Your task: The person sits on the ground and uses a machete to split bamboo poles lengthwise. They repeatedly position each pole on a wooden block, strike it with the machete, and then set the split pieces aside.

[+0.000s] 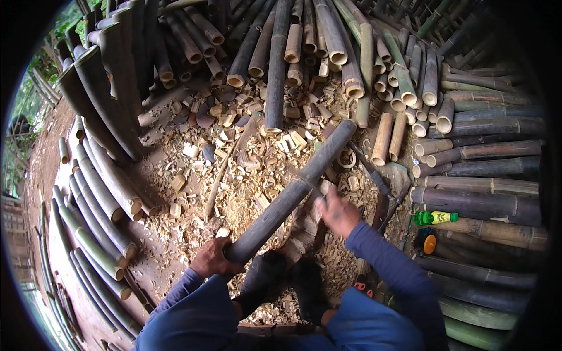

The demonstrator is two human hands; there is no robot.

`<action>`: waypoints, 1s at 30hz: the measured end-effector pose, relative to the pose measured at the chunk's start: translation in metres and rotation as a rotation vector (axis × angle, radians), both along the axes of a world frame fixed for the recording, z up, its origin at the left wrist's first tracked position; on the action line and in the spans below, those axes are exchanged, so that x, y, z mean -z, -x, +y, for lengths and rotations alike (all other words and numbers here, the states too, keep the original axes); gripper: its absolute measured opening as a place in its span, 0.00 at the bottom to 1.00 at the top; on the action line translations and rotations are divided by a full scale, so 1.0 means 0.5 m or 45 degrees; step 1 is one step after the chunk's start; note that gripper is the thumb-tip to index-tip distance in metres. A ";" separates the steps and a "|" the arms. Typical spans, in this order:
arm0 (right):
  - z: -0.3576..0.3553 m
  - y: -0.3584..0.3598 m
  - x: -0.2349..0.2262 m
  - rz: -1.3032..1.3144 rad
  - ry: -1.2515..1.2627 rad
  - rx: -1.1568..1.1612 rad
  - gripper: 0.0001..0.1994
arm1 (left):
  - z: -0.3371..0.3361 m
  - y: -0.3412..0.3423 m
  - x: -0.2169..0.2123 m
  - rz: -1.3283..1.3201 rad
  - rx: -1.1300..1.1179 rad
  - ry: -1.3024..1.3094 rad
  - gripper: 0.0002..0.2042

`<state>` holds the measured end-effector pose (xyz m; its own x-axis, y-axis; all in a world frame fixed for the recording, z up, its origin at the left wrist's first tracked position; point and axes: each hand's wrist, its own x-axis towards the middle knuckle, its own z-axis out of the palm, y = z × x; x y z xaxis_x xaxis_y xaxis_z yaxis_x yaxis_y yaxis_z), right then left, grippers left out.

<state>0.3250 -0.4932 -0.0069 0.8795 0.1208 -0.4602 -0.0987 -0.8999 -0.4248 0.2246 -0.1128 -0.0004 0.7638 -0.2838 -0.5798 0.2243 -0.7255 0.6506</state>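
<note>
A dark, thick bamboo pole (272,219) lies slanted across the middle, its near end at lower left and its far end at upper right. My left hand (213,257) is closed around the near end. My right hand (339,213) is closed on a knife (313,188), whose blade is blurred and reaches to the pole's pale node ring. Beneath the pole lies a rough wooden block (305,228), partly hidden by it. My feet in black socks stand at the block's near end.
Chips and shavings (246,175) cover the ground. Cut bamboo tubes (333,47) are piled ahead, more lie stacked at right (486,199), and others lie or lean at left (99,193). A green bottle (436,218) rests on the right stack. A dark long-handled tool (374,175) lies beyond the block.
</note>
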 end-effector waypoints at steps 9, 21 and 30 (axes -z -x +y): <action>0.014 -0.041 -0.055 0.109 0.085 0.126 0.27 | -0.039 0.010 -0.027 -0.184 0.008 -0.399 0.34; -0.088 -0.022 0.052 -0.324 -0.185 0.341 0.34 | -0.050 0.021 -0.038 -0.175 0.069 -0.477 0.34; -0.039 0.236 0.120 -0.005 -0.911 1.282 0.24 | -0.071 -0.071 0.037 -0.426 -0.100 -0.291 0.48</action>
